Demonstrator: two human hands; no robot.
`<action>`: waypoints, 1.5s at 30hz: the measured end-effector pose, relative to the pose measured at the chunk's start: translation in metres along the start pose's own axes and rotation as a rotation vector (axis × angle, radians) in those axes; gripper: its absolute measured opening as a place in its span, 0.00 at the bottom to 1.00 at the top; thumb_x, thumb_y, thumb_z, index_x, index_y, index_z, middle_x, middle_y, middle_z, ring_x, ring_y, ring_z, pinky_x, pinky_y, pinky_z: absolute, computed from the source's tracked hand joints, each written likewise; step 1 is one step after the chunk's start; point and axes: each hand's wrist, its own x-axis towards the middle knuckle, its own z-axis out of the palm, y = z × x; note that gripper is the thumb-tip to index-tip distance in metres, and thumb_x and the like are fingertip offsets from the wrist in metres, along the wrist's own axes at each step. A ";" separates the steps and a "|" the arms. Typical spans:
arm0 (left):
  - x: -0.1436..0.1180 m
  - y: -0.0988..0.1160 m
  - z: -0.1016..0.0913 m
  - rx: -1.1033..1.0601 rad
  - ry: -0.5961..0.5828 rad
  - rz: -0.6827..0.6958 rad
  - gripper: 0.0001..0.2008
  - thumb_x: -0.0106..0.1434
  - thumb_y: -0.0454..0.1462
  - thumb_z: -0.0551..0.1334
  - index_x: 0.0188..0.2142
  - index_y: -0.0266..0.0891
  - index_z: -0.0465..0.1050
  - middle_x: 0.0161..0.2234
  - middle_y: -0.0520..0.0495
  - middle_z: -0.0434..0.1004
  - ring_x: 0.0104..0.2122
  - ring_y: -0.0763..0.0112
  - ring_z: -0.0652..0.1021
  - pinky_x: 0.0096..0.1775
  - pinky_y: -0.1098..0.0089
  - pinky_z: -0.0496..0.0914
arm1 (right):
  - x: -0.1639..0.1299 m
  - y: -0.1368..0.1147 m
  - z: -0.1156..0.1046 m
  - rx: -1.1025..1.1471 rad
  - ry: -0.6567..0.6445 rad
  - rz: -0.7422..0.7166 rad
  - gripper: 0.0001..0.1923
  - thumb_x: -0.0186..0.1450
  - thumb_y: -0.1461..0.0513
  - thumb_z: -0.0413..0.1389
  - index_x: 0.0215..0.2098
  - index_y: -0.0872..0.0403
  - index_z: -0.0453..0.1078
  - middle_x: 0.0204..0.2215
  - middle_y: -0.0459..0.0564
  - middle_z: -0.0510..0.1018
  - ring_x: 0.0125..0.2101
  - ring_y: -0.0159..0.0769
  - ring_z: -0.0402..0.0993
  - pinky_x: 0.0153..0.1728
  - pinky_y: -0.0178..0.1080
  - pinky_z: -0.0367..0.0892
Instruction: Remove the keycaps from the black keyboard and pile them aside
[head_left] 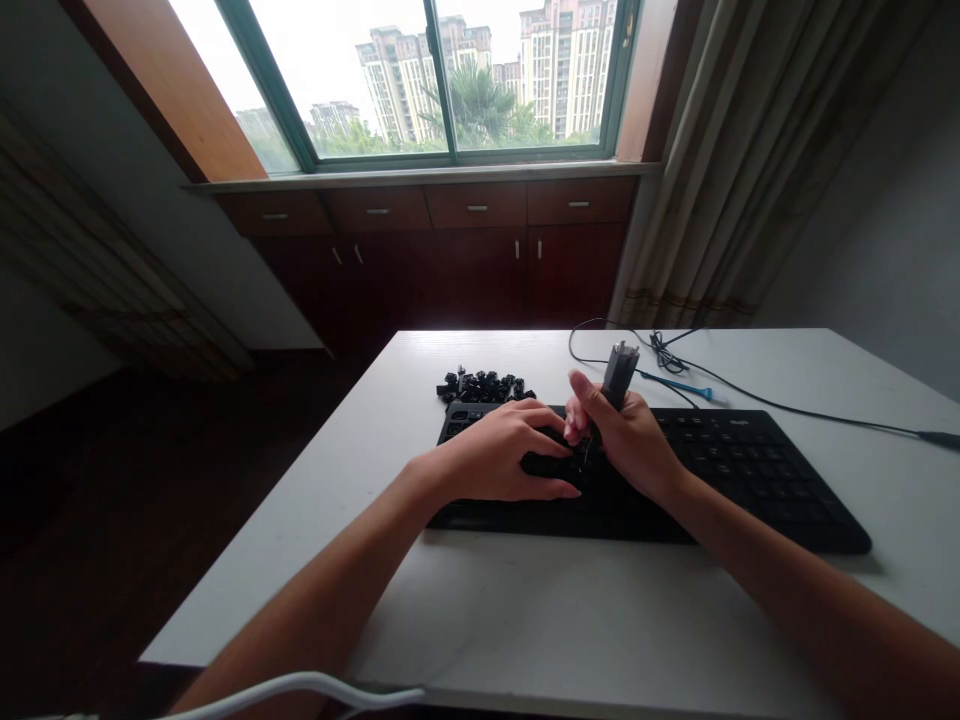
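Fingers [581, 405] of the right hand [630, 440] are clenched around a grey key puller [619, 375], thumb up along its side. The puller stands nearly upright, its handle rising above the knuckles and its thin wire end pointing down to the keyboard [750, 470], where the tip meets the keys just beside the left hand [510, 455]. Whether the wire grips a key I cannot tell; the spot is dark and partly hidden by the fingers.

Left-hand fingers lie flat and loose on the keyboard's left part, spread over the keys and pressing down, holding nothing. The thumb reaches along the front edge of the board toward the right hand, and the two hands almost touch at the puller's tip.

The keyboard is black and lies across the middle of a white table [525, 620], slightly turned, its right end nearer the right edge. At its far left corner some keys look to be gone, though the dark makes that hard to judge. Just behind that corner sits a small heap of loose black keycaps [484, 385], touching or nearly touching the board.

Behind the right hand a black cable [787, 405] loops over the table and runs off to the right, and a short blue tool [686, 388] lies beside it. A white cord [300, 688] crosses the bottom edge below the left forearm.

Beyond the table stand dark wood cabinets [450, 260] under a window [450, 75], with a curtain [735, 160] at the right.
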 end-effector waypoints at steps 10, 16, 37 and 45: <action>0.000 -0.002 -0.001 -0.068 0.007 -0.004 0.16 0.60 0.47 0.71 0.47 0.54 0.81 0.48 0.49 0.79 0.48 0.61 0.77 0.57 0.59 0.68 | -0.005 0.005 0.016 0.319 -0.029 0.090 0.31 0.64 0.47 0.62 0.15 0.52 0.53 0.13 0.38 0.54 0.15 0.25 0.47 0.17 0.33 0.46; 0.000 -0.002 -0.002 -0.094 0.005 -0.009 0.15 0.60 0.47 0.71 0.47 0.51 0.81 0.47 0.49 0.78 0.48 0.61 0.76 0.56 0.61 0.68 | -0.002 0.000 0.021 0.189 0.048 0.172 0.31 0.66 0.44 0.57 0.15 0.52 0.55 0.11 0.40 0.58 0.15 0.26 0.51 0.17 0.33 0.51; 0.011 0.025 0.019 -0.415 0.246 -0.189 0.38 0.47 0.46 0.79 0.56 0.42 0.70 0.57 0.43 0.71 0.55 0.51 0.73 0.59 0.58 0.69 | 0.005 0.016 0.022 0.214 -0.167 0.032 0.27 0.64 0.50 0.63 0.16 0.53 0.58 0.11 0.37 0.57 0.14 0.23 0.48 0.16 0.32 0.46; 0.011 0.042 0.057 -0.445 0.346 -0.347 0.51 0.52 0.46 0.77 0.66 0.39 0.51 0.61 0.33 0.66 0.58 0.46 0.71 0.58 0.52 0.69 | -0.002 0.024 0.019 0.304 -0.011 -0.036 0.29 0.65 0.51 0.61 0.13 0.53 0.56 0.10 0.39 0.56 0.14 0.25 0.47 0.17 0.34 0.47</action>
